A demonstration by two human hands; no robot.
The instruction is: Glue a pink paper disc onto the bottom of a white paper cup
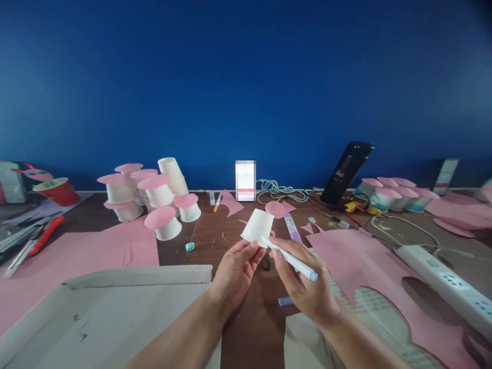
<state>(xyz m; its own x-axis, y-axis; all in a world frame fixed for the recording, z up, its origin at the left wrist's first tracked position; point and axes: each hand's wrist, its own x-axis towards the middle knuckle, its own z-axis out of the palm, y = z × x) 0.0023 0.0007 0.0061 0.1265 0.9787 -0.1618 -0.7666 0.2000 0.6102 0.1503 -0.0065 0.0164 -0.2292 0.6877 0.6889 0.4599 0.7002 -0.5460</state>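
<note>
A plain white paper cup [258,225] is upside down in my left hand [235,266], thumb and fingers pinching its rim. My right hand [305,279] holds a white marker [290,258] with a light blue end like a pen, its tip at the cup's side near the rim. Whether the tip touches the cup I cannot tell, and no mark shows on the side facing me. A blue marker cap [285,301] lies below my right hand. Just beyond the cup are a pink paper disc [275,208] and a purple glue stick [292,228].
White cups with pink discs [159,218] stand stacked at left; blue-patterned cups [384,199] stand at right. A cardboard tray [126,318] is near left, cut pink paper [357,251] and a power strip [449,282] at right. A black bottle [346,174] leans by the blue wall.
</note>
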